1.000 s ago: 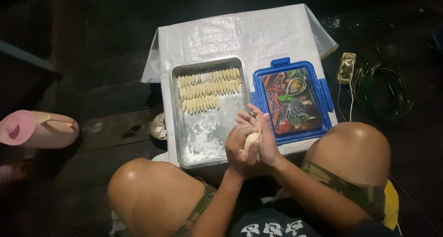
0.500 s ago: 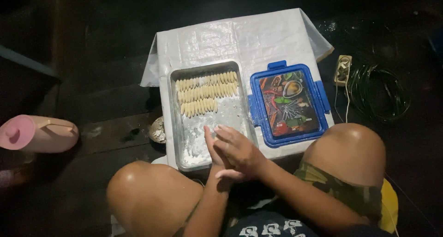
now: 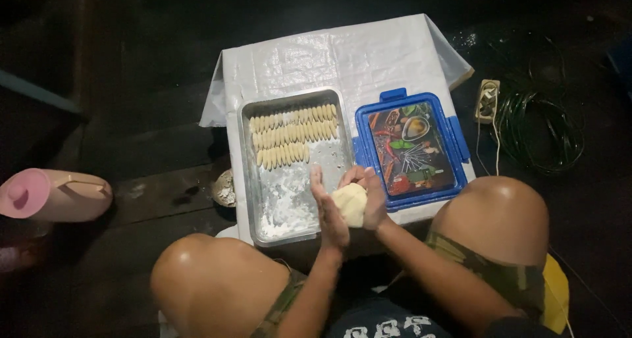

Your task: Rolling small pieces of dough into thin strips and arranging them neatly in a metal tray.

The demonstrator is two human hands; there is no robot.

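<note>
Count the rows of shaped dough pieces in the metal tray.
3. All sit at the far end of the metal tray: top row, middle row, and a shorter near row. None looks hidden.

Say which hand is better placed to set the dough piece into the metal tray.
Left, probably. The left hand already sits over the floured end of the metal tray, on the tray's side of the dough piece. The right hand cups it nearer the blue-lidded box.

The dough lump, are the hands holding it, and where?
Yes. The pale dough lump is pressed between both palms: left hand on its left side, right hand on its right, above the metal tray.
</note>
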